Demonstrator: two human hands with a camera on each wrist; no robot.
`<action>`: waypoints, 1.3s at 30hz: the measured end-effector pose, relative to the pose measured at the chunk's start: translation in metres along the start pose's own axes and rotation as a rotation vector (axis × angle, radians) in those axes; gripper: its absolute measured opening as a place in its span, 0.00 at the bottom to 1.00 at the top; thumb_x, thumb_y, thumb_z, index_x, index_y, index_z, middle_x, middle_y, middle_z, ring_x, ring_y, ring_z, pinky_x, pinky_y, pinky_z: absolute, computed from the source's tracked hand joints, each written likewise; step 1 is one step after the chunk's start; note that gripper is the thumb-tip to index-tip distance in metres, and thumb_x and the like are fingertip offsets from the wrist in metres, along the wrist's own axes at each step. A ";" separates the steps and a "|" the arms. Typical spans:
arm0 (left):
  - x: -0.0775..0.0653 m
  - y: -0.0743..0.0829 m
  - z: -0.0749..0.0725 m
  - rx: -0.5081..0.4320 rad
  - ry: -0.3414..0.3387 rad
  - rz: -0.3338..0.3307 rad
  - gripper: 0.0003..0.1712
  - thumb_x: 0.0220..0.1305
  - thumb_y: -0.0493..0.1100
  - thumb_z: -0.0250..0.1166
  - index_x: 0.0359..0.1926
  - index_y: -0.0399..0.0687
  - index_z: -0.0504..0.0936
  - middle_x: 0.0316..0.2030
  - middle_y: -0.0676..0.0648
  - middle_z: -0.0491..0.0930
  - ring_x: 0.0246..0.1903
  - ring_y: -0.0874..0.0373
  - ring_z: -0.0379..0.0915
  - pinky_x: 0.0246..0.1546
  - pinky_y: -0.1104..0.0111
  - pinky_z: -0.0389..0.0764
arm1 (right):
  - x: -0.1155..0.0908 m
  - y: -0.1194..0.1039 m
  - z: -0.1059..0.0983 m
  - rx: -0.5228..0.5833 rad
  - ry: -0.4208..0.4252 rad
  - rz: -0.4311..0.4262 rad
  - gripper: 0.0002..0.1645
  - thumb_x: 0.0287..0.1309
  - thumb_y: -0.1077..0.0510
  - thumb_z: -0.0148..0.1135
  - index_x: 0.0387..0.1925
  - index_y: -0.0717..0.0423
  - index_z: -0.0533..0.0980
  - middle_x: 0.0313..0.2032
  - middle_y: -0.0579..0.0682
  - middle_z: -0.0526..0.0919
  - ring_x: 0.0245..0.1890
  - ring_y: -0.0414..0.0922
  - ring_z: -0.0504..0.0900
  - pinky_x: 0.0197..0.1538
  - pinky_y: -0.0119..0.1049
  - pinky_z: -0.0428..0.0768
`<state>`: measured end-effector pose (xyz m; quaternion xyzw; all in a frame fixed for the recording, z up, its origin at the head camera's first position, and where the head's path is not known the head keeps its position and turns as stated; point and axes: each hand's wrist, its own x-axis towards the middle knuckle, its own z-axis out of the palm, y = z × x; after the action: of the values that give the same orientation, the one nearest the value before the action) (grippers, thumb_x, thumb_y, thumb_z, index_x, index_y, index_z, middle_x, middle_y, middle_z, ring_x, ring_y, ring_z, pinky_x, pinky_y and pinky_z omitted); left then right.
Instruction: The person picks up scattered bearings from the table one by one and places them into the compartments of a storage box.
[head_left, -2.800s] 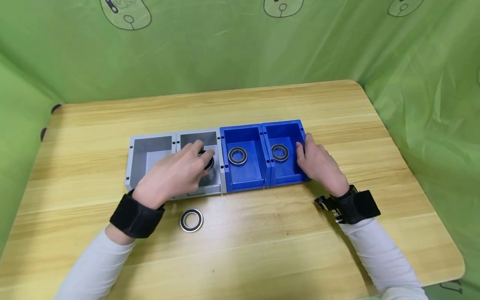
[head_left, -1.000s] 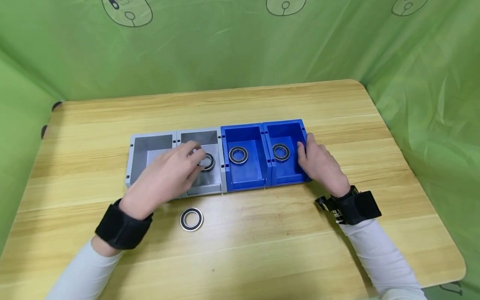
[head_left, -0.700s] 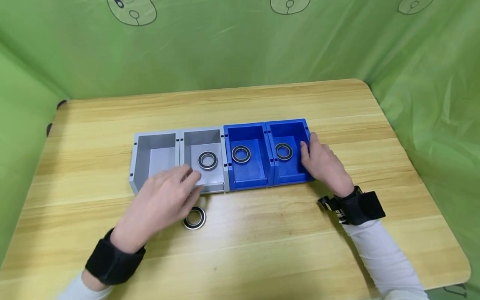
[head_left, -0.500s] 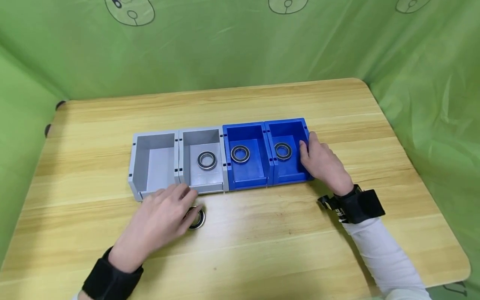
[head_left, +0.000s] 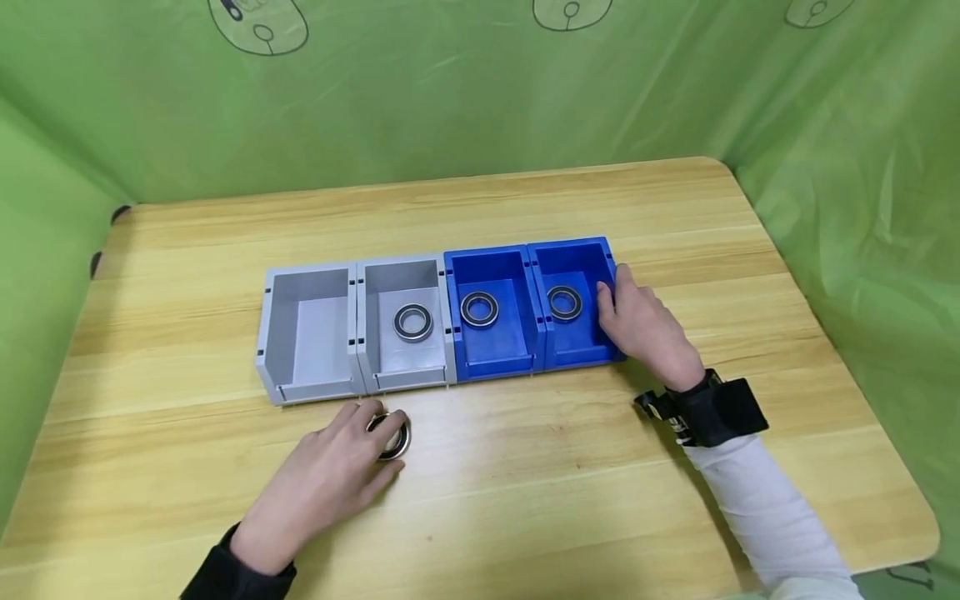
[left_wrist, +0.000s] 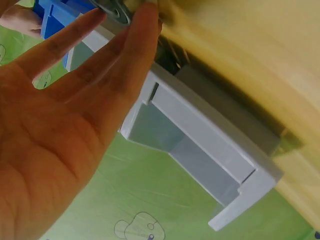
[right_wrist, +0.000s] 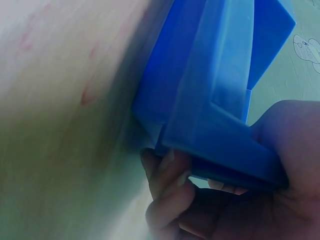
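In the head view, my left hand (head_left: 333, 475) reaches over a black-and-silver ball bearing (head_left: 403, 442) lying on the table in front of the grey bins. Its fingertips overlap the bearing, and the thumb lies by the near edge. The left wrist view shows these fingers extended toward the bearing (left_wrist: 116, 11). My right hand (head_left: 647, 329) grips the side wall of the rightmost blue bin (head_left: 577, 360), thumb at the rim, fingers curled around the outside in the right wrist view. Another bearing (head_left: 564, 304) lies inside that bin.
Left of it, a second blue bin (head_left: 495, 368) holds a bearing (head_left: 479, 310). The adjoining grey bin (head_left: 408, 379) holds one bearing (head_left: 412, 322); the leftmost grey bin (head_left: 315, 390) has none. All stand in a row on the wooden table (head_left: 525, 500), with a green curtain (head_left: 420, 100) behind.
My left hand has let go of a bearing in the right grey bin, then moved back toward me and down to the bearing on the table. The right hand has stayed on the blue bin.
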<state>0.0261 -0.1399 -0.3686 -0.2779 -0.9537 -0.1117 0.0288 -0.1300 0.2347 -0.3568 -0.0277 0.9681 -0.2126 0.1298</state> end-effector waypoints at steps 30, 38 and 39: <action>0.001 0.004 0.010 0.027 0.039 0.078 0.21 0.53 0.43 0.78 0.47 0.43 0.83 0.39 0.42 0.74 0.38 0.53 0.70 0.25 0.70 0.80 | 0.002 0.002 0.001 -0.013 0.009 -0.004 0.25 0.80 0.49 0.34 0.56 0.70 0.60 0.25 0.56 0.66 0.20 0.51 0.74 0.20 0.39 0.68; 0.002 0.001 -0.007 -0.022 0.058 0.063 0.21 0.55 0.45 0.77 0.48 0.43 0.84 0.39 0.43 0.76 0.36 0.55 0.71 0.25 0.70 0.80 | 0.001 0.002 0.002 -0.006 0.026 -0.008 0.25 0.80 0.49 0.34 0.55 0.69 0.61 0.25 0.56 0.66 0.21 0.52 0.75 0.20 0.39 0.68; 0.002 -0.001 -0.011 -0.019 0.064 0.068 0.22 0.55 0.45 0.77 0.49 0.42 0.85 0.39 0.42 0.77 0.36 0.55 0.72 0.26 0.70 0.81 | 0.001 0.002 0.002 -0.005 0.026 -0.006 0.25 0.80 0.49 0.34 0.55 0.69 0.61 0.25 0.56 0.66 0.21 0.52 0.75 0.19 0.38 0.68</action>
<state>0.0240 -0.1417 -0.3581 -0.3067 -0.9412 -0.1284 0.0603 -0.1302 0.2357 -0.3598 -0.0282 0.9701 -0.2110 0.1165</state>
